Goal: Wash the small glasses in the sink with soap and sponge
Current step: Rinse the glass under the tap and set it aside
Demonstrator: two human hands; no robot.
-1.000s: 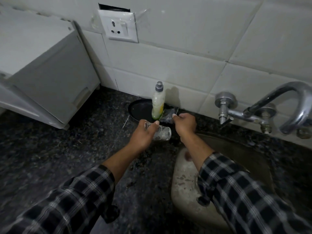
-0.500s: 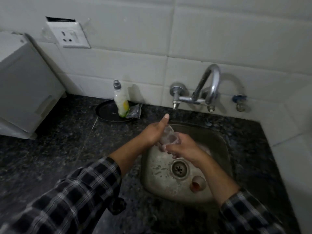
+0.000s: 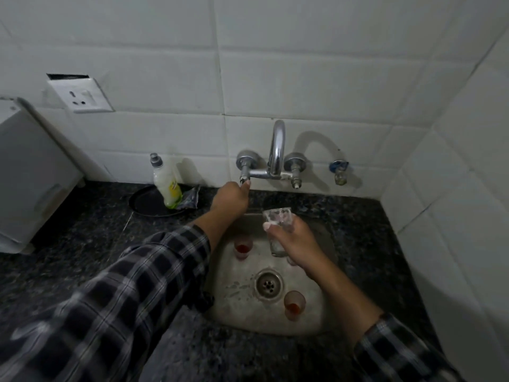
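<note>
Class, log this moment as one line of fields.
left hand: grips tap handle | right hand: holds glass over sink | in sink: two red-stained glasses

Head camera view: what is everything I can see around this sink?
Sink: one, steel, set in dark counter.
Stained glasses: two, reddish, standing in sink.
Held glass: one, clear, above sink.
Tap: one, chrome, wall behind sink.
Soap bottle: one, white-yellow, on tray.
Tray: one, black, counter left of tap.
Socket: one, white, wall upper left.
Left hand: one, grips tap's left knob.
Right hand: one, holds clear glass.
</note>
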